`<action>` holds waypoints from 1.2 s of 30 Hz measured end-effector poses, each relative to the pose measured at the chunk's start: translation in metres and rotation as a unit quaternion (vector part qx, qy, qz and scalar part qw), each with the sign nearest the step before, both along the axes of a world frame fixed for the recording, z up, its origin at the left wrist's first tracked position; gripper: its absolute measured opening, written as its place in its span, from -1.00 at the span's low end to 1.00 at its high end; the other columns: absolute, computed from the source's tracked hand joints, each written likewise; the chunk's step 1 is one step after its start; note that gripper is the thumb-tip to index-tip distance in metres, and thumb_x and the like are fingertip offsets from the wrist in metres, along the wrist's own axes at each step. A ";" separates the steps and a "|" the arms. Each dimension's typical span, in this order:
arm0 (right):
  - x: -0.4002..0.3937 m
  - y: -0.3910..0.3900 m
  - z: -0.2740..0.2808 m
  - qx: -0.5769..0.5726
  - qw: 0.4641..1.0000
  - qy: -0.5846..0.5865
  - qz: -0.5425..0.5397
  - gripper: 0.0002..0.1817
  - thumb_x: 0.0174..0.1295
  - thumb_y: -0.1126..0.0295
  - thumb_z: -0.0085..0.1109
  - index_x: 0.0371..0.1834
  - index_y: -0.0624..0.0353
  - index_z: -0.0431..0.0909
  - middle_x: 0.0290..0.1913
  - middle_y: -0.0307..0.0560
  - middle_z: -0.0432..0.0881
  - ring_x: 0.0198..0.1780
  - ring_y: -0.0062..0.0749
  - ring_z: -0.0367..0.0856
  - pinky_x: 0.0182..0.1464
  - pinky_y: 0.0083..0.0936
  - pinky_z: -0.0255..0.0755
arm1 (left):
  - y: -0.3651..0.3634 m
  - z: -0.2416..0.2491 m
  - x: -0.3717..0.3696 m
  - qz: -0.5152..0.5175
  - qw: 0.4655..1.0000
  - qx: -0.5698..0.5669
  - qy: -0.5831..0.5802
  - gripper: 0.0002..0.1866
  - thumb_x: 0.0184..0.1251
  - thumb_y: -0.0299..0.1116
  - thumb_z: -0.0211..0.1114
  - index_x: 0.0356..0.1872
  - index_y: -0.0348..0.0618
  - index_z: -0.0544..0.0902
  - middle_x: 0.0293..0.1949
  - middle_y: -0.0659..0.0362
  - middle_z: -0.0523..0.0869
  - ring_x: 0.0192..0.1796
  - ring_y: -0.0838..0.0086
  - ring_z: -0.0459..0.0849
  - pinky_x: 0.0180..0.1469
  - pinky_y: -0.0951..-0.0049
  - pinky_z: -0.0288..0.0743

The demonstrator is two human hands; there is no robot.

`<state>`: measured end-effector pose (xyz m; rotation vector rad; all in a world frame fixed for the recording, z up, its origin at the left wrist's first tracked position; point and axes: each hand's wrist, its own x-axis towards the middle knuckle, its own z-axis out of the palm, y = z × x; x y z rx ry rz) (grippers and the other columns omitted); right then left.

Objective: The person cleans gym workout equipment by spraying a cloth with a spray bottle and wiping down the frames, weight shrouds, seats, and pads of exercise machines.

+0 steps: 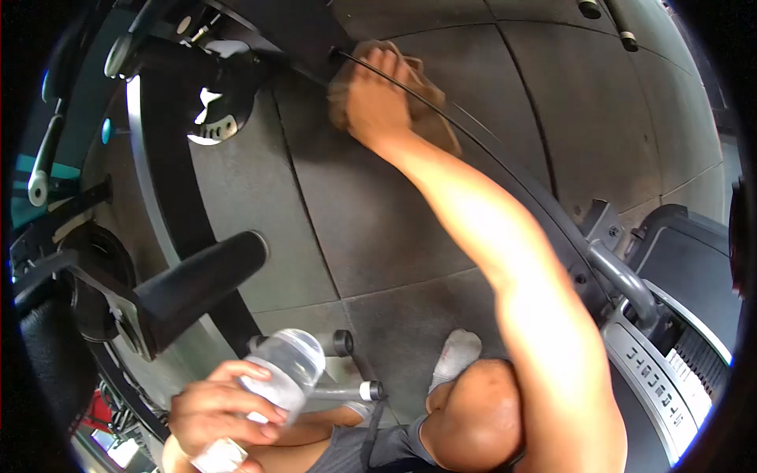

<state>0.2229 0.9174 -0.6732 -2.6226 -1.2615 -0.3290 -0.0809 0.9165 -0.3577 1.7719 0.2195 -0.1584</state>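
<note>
My right hand (378, 98) lies with its fingers stretched over a brown cloth (432, 126) at the top middle, slightly blurred by motion. The cloth spreads out around the hand against the dark tiled floor. A thin black cable (465, 130) crosses the view right at the hand. At the lower left, my left hand (225, 406) is closed around a clear spray bottle (288, 370). The bottle is tilted, its rounded base pointing up and right, and a white piece (221, 456) shows below the fingers.
A black padded roller (205, 288) on a gym machine juts in from the left, above the bottle. Bars with end caps (343, 343) lie near my feet. To the right stand a grey handle (627, 280) and a weight stack (698, 374). My bent knee (481, 410) is below.
</note>
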 end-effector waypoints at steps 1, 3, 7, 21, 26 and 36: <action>0.000 0.030 0.003 -0.003 0.999 -0.016 -0.030 -0.42 0.29 0.37 -0.05 0.33 0.54 0.35 0.42 0.51 0.26 0.49 0.35 0.15 0.53 0.16 -0.11 | -0.001 0.003 0.005 -0.015 1.000 -0.012 0.006 -0.69 0.25 -0.11 0.47 -0.41 -0.19 0.75 -0.31 0.05 0.80 -0.27 0.33 0.80 0.24 0.03 0.49; -0.002 0.035 0.001 -0.001 0.998 -0.038 -0.040 -0.42 0.30 0.34 -0.06 0.30 0.56 0.38 0.41 0.52 0.28 0.49 0.33 0.17 0.53 0.15 -0.10 | -0.004 0.008 0.006 -0.019 0.999 -0.004 0.028 -0.76 0.22 -0.23 0.50 -0.36 -0.21 0.75 -0.25 0.04 0.80 -0.22 0.32 0.80 0.25 0.02 0.51; -0.013 0.011 -0.009 0.047 0.993 -0.072 0.075 -0.44 0.25 0.40 -0.01 0.30 0.51 0.38 0.38 0.49 0.34 0.49 0.28 0.21 0.54 0.05 -0.03 | -0.014 0.011 -0.003 -0.004 0.999 0.012 -0.049 -0.75 0.16 -0.34 0.53 -0.24 -0.25 0.71 -0.24 0.04 0.79 -0.12 0.26 0.79 0.23 0.00 0.52; 0.024 0.136 0.208 0.527 0.838 0.049 0.133 0.03 0.10 -0.05 0.34 0.55 0.26 0.08 0.60 0.20 -0.05 0.61 0.19 -0.18 0.52 0.26 -0.20 | -0.038 0.033 -0.030 0.055 0.995 0.023 -0.080 -0.70 0.25 -0.17 0.48 -0.28 -0.24 0.71 -0.29 0.02 0.78 -0.17 0.21 0.81 0.19 -0.09 0.52; 0.040 0.102 0.082 0.426 0.885 -0.033 0.185 0.22 -0.11 0.24 0.55 0.55 0.37 -0.12 0.50 0.52 -0.01 0.53 0.48 -0.06 0.52 0.17 -0.05 | -0.040 0.041 -0.033 0.043 0.991 0.080 -0.094 -0.68 0.22 -0.13 0.51 -0.32 -0.22 0.71 -0.33 0.06 0.79 -0.17 0.27 0.82 0.16 0.01 0.57; 0.008 -0.025 0.005 -0.015 0.953 -0.200 0.227 -0.59 0.28 0.29 -0.01 0.08 0.35 0.54 0.09 0.23 0.55 0.39 0.17 0.30 0.51 0.16 -0.02 | -0.046 0.043 -0.040 0.015 0.990 0.072 -0.121 -0.75 0.12 -0.37 0.54 -0.22 -0.24 0.72 -0.23 0.04 0.79 -0.10 0.24 0.79 0.16 0.05 0.58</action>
